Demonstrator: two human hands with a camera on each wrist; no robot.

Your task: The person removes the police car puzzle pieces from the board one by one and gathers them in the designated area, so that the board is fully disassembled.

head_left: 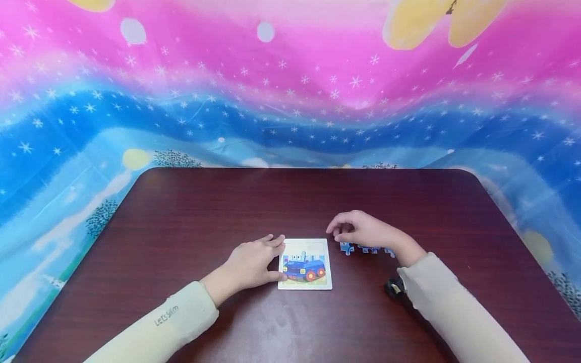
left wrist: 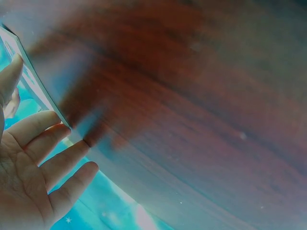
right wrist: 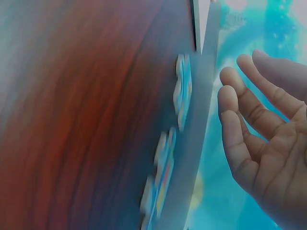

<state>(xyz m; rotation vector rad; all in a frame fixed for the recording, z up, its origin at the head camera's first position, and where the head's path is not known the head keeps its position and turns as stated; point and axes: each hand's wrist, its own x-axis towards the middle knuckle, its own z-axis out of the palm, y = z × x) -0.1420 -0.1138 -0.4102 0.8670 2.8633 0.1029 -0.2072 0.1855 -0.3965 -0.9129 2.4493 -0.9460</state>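
Observation:
On the table lies a square white-framed puzzle board (head_left: 329,272) printed with a blue cartoon car. My left hand (head_left: 249,264) rests at its left side, fingertips and thumb touching the frame. The fingers look spread and fairly straight in the left wrist view, where the board's edge (left wrist: 29,72) shows beside them. Right of the board, my right hand (head_left: 363,229) hovers over several blue jigsaw pieces (head_left: 347,248). Its fingers are loosely bent, with nothing between them in the right wrist view. Two clusters of pieces (right wrist: 183,91) lie flat there, apart from the hand.
The dark red-brown wooden table (head_left: 218,206) has rounded far corners. Behind it hangs a pink and blue patterned cloth (head_left: 290,111). A black device (head_left: 394,288) sits by the right sleeve cuff.

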